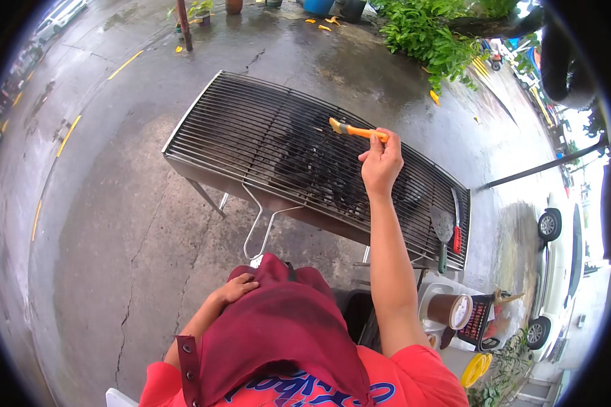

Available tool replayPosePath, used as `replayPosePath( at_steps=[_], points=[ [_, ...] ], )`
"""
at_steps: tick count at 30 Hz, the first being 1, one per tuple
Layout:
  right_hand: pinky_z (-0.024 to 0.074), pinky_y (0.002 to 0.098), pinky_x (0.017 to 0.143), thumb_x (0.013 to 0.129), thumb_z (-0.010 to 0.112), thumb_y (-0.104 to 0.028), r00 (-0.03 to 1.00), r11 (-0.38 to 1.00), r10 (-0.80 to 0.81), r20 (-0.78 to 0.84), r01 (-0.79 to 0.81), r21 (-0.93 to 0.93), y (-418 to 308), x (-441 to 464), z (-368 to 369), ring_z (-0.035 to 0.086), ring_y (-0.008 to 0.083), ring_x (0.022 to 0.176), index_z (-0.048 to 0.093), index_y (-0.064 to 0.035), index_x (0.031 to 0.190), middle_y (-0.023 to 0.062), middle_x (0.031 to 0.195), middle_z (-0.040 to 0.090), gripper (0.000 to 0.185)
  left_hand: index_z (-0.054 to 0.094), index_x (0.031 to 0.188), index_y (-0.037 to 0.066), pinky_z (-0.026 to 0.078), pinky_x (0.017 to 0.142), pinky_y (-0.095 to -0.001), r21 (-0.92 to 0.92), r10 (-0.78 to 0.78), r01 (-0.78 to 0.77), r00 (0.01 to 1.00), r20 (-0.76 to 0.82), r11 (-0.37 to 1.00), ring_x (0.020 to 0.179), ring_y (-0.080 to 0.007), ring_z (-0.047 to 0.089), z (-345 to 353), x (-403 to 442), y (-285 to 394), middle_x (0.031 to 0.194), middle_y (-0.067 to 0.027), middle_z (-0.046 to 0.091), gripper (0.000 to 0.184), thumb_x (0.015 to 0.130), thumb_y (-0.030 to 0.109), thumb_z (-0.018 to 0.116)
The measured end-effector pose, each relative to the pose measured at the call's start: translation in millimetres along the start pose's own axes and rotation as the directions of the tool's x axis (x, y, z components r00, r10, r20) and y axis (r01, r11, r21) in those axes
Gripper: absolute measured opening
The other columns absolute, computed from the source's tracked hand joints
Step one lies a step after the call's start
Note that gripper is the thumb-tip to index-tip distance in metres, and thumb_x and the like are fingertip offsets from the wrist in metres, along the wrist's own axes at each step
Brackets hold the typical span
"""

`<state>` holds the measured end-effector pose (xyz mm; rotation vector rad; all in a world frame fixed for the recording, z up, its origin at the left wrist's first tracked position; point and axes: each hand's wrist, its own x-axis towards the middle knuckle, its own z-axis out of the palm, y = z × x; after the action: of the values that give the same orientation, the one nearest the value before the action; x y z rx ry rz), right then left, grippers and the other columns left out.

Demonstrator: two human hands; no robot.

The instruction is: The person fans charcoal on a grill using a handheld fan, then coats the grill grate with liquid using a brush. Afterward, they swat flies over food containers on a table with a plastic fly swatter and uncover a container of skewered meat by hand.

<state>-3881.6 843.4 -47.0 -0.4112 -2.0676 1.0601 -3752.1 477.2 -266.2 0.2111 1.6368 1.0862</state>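
Note:
My right hand (381, 163) is closed around the orange handle of a basting brush (349, 129), raised above the grill grate (224, 115). The brush points left, with its yellowish bristles over the dark charcoal (319, 163) that shows through the bars. My left hand (239, 287) lies flat on the maroon apron (271, 325) at my waist, its fingers spread a little and holding nothing. A wire handle (256, 230) sticks out from the grill's near side. On the grate's right end rest a spatula (442, 227) with a green handle and red-handled tongs (457, 234).
Right of me stand a brown tub (449, 310) with a whitish top, a dark basket (477, 319) and a yellow item (476, 370). Green plants (424, 34) and a pole (184, 26) are beyond the grill. A white car (563, 258) is parked at the right.

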Motion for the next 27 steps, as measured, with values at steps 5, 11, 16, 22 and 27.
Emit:
replayPosePath(
  at_steps=[5, 11, 16, 22, 27],
  points=[
    [0.0459, 0.0275, 0.045, 0.092, 0.055, -0.009, 0.999, 0.999, 0.032, -0.017, -0.033, -0.027, 3, 19, 5, 0.06, 0.0155, 0.047, 0.056, -0.0009, 0.102, 0.0102, 0.076, 0.065, 0.013, 0.043, 0.132, -0.005, 0.034, 0.105, -0.0354, 0.009, -0.026, 0.026, 1.0, 0.005, 1.0, 0.127, -0.0312, 0.043, 0, -2, 3, 0.134, -0.0223, 0.047, 0.064, 0.091, 0.043, 0.053],
    [0.0466, 0.0303, 0.048, 0.091, 0.057, -0.011, 0.997, 0.996, 0.014, -0.078, -0.02, -0.085, 21, 37, 5, 0.06, 0.019, 0.047, 0.057, -0.003, 0.102, 0.0125, 0.076, 0.065, 0.013, 0.044, 0.131, -0.005, 0.035, 0.104, -0.0354, 0.09, -0.024, 0.024, 1.0, -0.001, 0.996, 0.125, -0.031, 0.045, 1, -7, 4, 0.133, -0.0224, 0.048, 0.062, 0.091, 0.042, 0.053],
    [0.0469, 0.0306, 0.048, 0.091, 0.057, -0.011, 0.994, 0.998, 0.057, -0.092, -0.06, -0.029, 27, 47, 7, 0.061, 0.0185, 0.048, 0.056, -0.0028, 0.102, 0.0114, 0.078, 0.065, 0.014, 0.043, 0.132, -0.005, 0.035, 0.103, -0.0349, 0.049, -0.064, 0.063, 0.998, 0.013, 0.997, 0.124, -0.0302, 0.047, 4, -18, 9, 0.131, -0.0218, 0.049, 0.062, 0.091, 0.041, 0.052],
    [0.0472, 0.0305, 0.048, 0.091, 0.056, -0.011, 0.993, 0.999, 0.048, -0.111, -0.049, -0.003, 29, 51, 15, 0.061, 0.0182, 0.048, 0.056, -0.0025, 0.102, 0.0107, 0.08, 0.066, 0.014, 0.044, 0.131, -0.005, 0.036, 0.103, -0.0353, 0.053, -0.103, 0.102, 0.995, 0.007, 0.993, 0.123, -0.0293, 0.047, 12, -28, 8, 0.13, -0.021, 0.05, 0.062, 0.091, 0.041, 0.053],
    [0.0468, 0.0307, 0.047, 0.091, 0.057, -0.01, 0.994, 0.997, 0.0, -0.105, -0.009, -0.08, 53, 53, 22, 0.061, 0.0183, 0.047, 0.056, -0.0023, 0.1, 0.0108, 0.079, 0.065, 0.012, 0.044, 0.131, -0.004, 0.036, 0.103, -0.0355, 0.016, -0.102, 0.102, 0.995, -0.002, 0.995, 0.123, -0.0294, 0.047, 22, -28, -6, 0.131, -0.0207, 0.05, 0.062, 0.091, 0.042, 0.053]
  ],
)
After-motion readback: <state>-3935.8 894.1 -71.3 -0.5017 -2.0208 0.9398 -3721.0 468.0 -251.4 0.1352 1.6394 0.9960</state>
